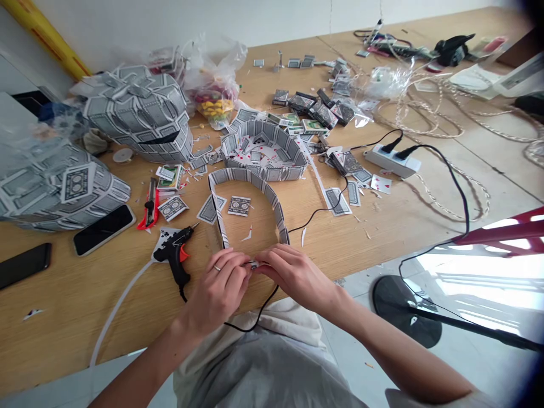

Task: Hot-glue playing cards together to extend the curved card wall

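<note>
A long strip of joined playing cards (pixel 272 195) stands on edge on the table, bent into a loop open toward me. My left hand (pixel 224 283) and my right hand (pixel 293 275) meet at its near side, fingers pinched together on the strip's near part; the exact join is mostly covered by my fingers. Inside the loop lie a folded card (pixel 239 206) and a small white scrap (pixel 248 233). Left of my left hand a black glue gun (pixel 175 252) with an orange trigger rests on a card. Beyond the loop sits a card-walled tray (pixel 280 171) holding loose cards.
Large card-built shapes (pixel 136 107) stand at the left, near two phones (pixel 104 229) and a red utility knife (pixel 149 205). Card boxes (pixel 321 113) lie behind. A power strip (pixel 393 161) with black cables and coiled rope (pixel 425 122) occupy the right. The glue gun's cord runs near my hands.
</note>
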